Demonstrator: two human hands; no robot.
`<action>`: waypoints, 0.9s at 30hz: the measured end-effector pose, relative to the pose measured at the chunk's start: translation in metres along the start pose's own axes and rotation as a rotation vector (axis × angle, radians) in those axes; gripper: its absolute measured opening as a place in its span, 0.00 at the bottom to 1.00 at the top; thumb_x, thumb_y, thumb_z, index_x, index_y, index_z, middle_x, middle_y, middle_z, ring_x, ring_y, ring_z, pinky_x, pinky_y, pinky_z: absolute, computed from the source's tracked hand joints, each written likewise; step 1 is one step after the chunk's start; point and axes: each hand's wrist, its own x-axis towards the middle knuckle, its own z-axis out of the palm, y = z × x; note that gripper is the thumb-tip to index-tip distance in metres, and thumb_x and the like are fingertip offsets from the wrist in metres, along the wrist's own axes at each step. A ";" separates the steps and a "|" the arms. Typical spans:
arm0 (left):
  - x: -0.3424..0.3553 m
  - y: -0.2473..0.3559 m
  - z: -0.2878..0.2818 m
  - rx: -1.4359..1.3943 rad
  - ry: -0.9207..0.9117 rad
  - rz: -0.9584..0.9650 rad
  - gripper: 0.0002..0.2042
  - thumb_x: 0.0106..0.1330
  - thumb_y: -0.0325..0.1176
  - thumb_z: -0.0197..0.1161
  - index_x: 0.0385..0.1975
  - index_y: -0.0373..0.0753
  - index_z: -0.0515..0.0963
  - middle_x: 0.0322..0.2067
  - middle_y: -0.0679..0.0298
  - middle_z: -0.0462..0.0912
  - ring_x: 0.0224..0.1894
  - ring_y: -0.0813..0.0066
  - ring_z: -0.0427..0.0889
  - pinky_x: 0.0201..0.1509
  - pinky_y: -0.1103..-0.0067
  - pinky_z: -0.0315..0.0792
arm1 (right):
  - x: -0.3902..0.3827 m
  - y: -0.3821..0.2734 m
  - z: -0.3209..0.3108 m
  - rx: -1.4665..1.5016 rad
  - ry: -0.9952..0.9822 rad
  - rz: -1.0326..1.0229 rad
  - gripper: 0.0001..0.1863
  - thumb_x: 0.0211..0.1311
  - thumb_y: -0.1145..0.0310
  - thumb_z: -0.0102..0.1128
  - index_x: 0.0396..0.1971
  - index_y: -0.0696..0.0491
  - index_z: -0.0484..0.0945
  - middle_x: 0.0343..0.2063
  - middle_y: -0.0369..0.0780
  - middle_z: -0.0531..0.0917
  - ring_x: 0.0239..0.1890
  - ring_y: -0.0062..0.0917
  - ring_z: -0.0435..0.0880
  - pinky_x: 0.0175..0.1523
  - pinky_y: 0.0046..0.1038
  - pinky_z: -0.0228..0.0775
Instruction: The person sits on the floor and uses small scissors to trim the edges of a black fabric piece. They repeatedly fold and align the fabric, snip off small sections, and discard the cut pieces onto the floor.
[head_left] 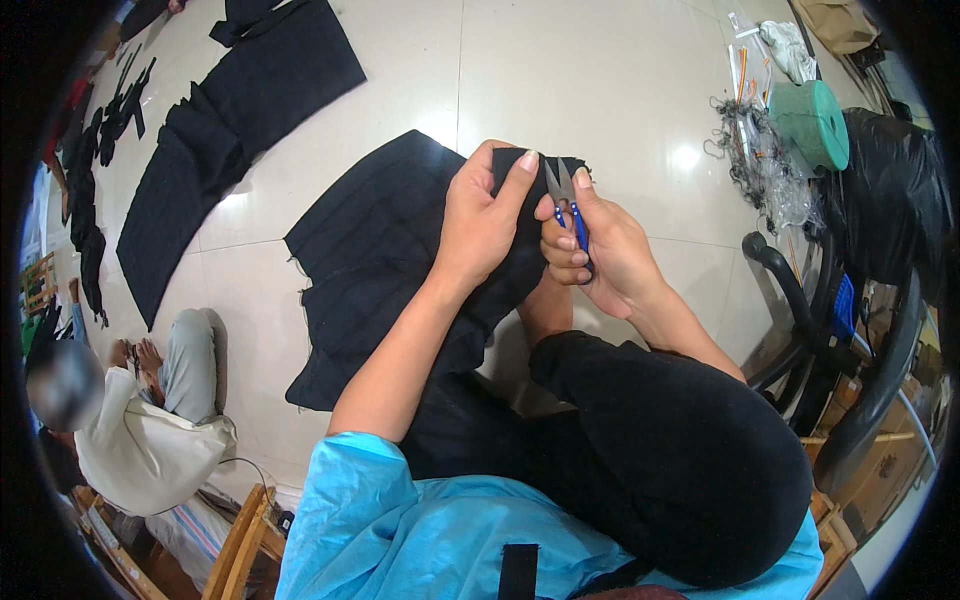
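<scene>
Black pleated fabric (365, 250) hangs from my left hand (485, 215), whose fingers and thumb pinch its upper edge near the middle of the view. My right hand (600, 240) grips small thread snips (574, 230) with blue handles and metal blades. The snips point upward, with their blades at the fabric's top edge, just right of my left thumb; whether they touch or cut it I cannot tell. Part of the fabric lies over my legs, beside my bent knee in black cloth (680, 450).
Another black fabric piece (230, 140) lies on the pale tiled floor (600, 70). A seated co-worker (150, 430) is at the lower left. At right are a green roll (810, 125), tangled threads (760, 160), a black bag (880, 190) and a dark curved frame (860, 400). Wooden frames (240, 540) stand lower left.
</scene>
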 end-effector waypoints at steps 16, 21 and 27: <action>-0.001 0.000 0.003 0.016 -0.003 0.027 0.11 0.78 0.37 0.61 0.41 0.33 0.77 0.31 0.70 0.81 0.34 0.88 0.75 0.39 0.84 0.71 | -0.001 -0.001 0.001 0.001 0.013 0.013 0.30 0.82 0.41 0.39 0.39 0.54 0.76 0.20 0.28 0.67 0.19 0.12 0.59 0.23 0.18 0.52; -0.001 -0.001 0.001 0.034 -0.010 0.033 0.10 0.78 0.36 0.61 0.41 0.33 0.77 0.30 0.70 0.81 0.33 0.88 0.75 0.38 0.84 0.71 | -0.001 -0.001 0.002 -0.010 0.020 0.005 0.30 0.82 0.40 0.39 0.39 0.54 0.76 0.20 0.28 0.67 0.19 0.12 0.59 0.23 0.18 0.52; -0.002 0.001 0.002 0.074 -0.030 0.030 0.11 0.79 0.37 0.61 0.43 0.33 0.78 0.32 0.69 0.82 0.35 0.87 0.76 0.40 0.84 0.71 | 0.001 -0.001 0.000 0.019 0.016 0.000 0.29 0.82 0.40 0.40 0.38 0.53 0.75 0.21 0.28 0.67 0.19 0.12 0.59 0.23 0.18 0.51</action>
